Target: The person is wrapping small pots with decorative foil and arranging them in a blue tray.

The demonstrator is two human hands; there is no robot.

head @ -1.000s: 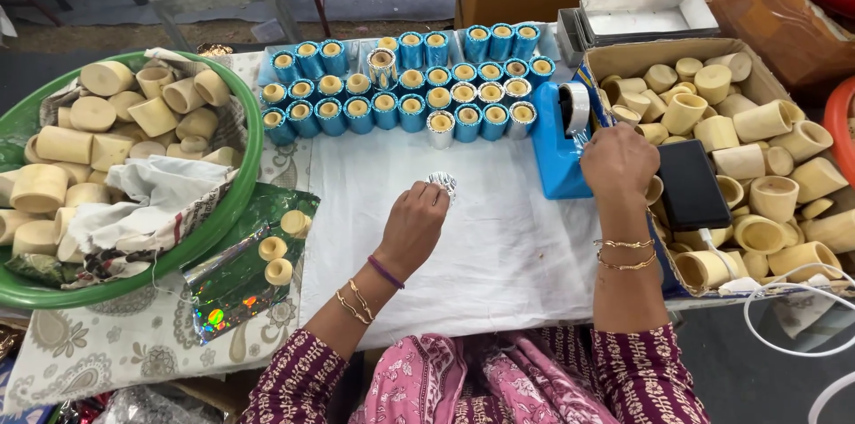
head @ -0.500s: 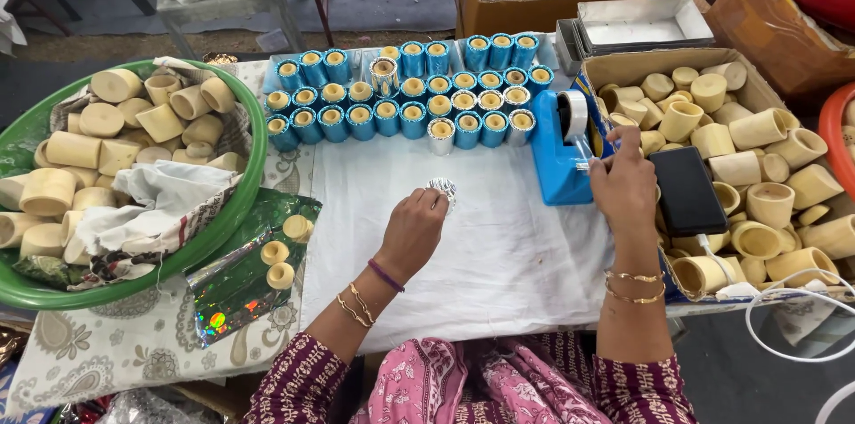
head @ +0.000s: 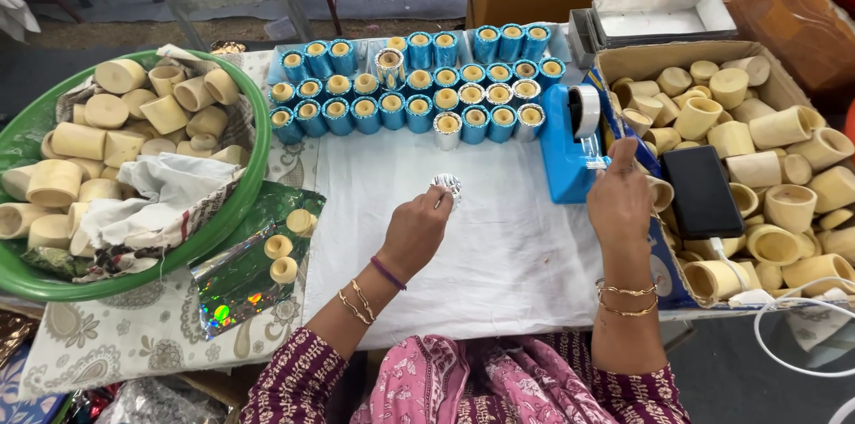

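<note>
**A:** Where is the foil-wrapped piece just now?

**B:** The small silver-wrapped cup [head: 446, 187] sits near the middle of the frame, on the white sheet [head: 499, 255]. The left hand [head: 414, 232] grasps it from below in the picture: the fingertips pinch its lower edge, so the cup pokes out just past them, toward the top of the frame.

**A:** And the other hand?

**B:** The right hand [head: 619, 201] is right of centre, up against the blue tape dispenser [head: 567, 152]. Its fingers reach to the dispenser's near right edge, below the roll of tape [head: 585, 110]. They are curled as if pinching, but whether any tape is between them is too small to tell.

**A:** How far apart are hand and cup on that side?

**B:** Well apart; bare white sheet lies between the cup and the dispenser.

**A:** What surrounds them?

**B:** Above the cup, across the upper middle, stand rows of blue-wrapped cups [head: 401, 90], with a few silver ones among them. A green basin [head: 254, 152] of plain cream cups fills the left. A cardboard box [head: 623, 59] of the same cups fills the right, with a black phone [head: 701, 191] lying on them just beside the right hand. A sheet of green holographic foil [head: 236, 286] lies lower left, carrying three small cups.
</note>
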